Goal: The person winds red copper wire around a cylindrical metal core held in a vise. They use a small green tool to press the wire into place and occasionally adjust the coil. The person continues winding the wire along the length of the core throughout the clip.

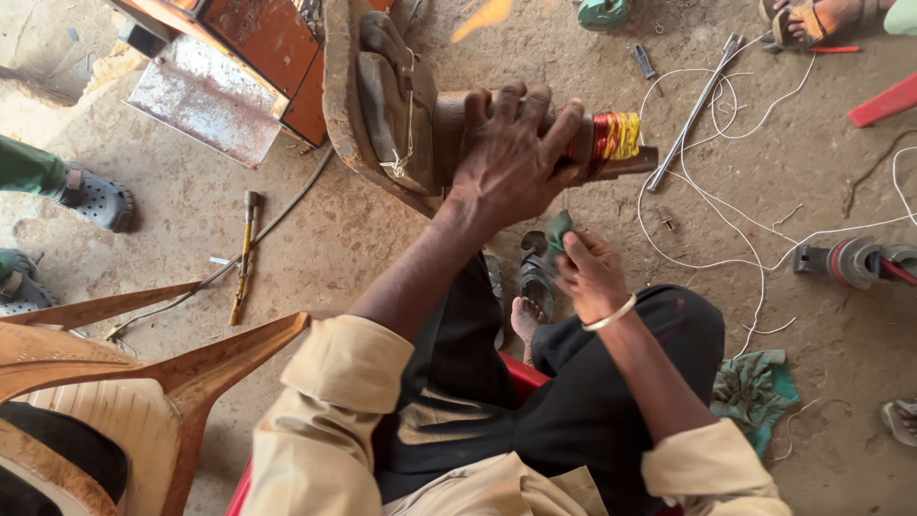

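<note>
Left hand [511, 158] clamped over brown cylindrical part with red-yellow wound end [611, 139]; right hand [587, 272] pinching small green cloth [559, 229].

One head-worn camera looks steeply down, close over the seated person's lap, onto the dirt floor [821, 325]
</note>
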